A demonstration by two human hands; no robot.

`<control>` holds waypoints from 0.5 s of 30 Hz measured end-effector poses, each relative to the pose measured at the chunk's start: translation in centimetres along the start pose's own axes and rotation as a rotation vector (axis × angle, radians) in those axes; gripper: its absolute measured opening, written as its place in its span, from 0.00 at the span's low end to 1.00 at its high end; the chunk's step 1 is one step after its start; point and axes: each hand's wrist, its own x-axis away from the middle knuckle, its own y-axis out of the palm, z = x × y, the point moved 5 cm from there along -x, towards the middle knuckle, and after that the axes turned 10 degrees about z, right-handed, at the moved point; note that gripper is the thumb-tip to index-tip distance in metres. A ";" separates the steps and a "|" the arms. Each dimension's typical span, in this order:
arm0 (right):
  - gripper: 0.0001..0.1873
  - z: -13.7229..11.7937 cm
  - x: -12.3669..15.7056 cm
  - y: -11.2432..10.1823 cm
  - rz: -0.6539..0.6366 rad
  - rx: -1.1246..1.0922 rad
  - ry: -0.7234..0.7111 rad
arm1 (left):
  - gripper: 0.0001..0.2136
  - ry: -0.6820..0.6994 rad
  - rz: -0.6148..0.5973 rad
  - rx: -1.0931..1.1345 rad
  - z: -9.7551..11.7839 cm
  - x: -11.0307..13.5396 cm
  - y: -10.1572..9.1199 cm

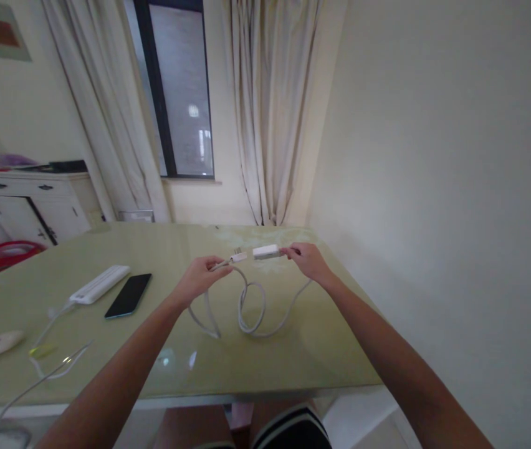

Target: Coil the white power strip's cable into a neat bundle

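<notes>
White plug (239, 257); cable (241, 312) pinched just behind it by left hand (202, 279); white block (266, 252), its outer end grasped by right hand's (310, 259) fingers; both toward tabletop's (312, 362) far edge, apart; likely faults: slack pinch letting plug skew; coiled cable snagging.

A dark phone (128, 296) lies flat, and pale curtains (272, 112) flank a window (182, 93).
</notes>
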 end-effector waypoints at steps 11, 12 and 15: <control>0.24 4.6 -5.5 -12.8 0.608 0.050 0.205 | 0.17 -0.077 0.422 -0.408 -4.4 -6.9 -8.4; 0.25 4.7 -5.9 -13.7 0.648 0.028 0.197 | 0.18 -0.094 0.458 -0.416 -5.2 -7.5 -9.2; 0.25 4.7 -6.7 -15.1 0.685 -0.188 0.213 | 0.18 -0.191 0.510 -0.427 -7.8 -8.5 -10.4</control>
